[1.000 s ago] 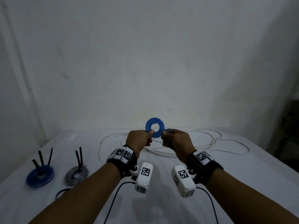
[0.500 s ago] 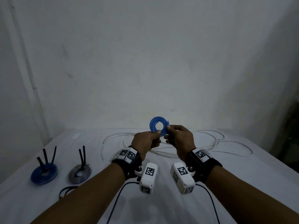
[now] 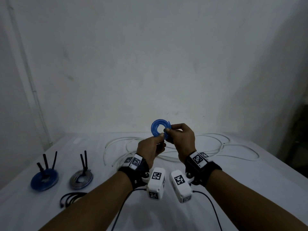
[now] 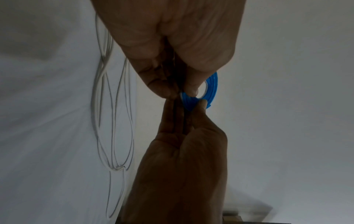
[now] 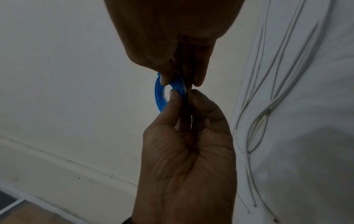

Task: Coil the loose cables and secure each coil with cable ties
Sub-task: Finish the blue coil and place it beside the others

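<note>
A small blue cable coil (image 3: 154, 130) is held upright in the air over the middle of the table, its free end poking out at the upper right. My left hand (image 3: 161, 135) pinches the coil's lower rim between thumb and fingers. From the right, my right hand (image 3: 166, 130) pinches the rim too. In the wrist views the blue coil (image 4: 212, 84) (image 5: 159, 94) sits between the two sets of fingertips, and a thin dark strip runs between both hands behind it. I cannot tell what the strip is.
A loose white cable (image 3: 224, 144) sprawls across the far side of the white table (image 3: 250, 189). At the left lie a tied blue coil (image 3: 44, 180) and a tied grey coil (image 3: 81, 178), black tie tails standing up. A black cable bundle (image 3: 71, 197) lies nearer.
Both hands have raised the blue coil slightly. The right hand moved in from beside the coil and now pinches its right rim. The left hand kept its hold.
</note>
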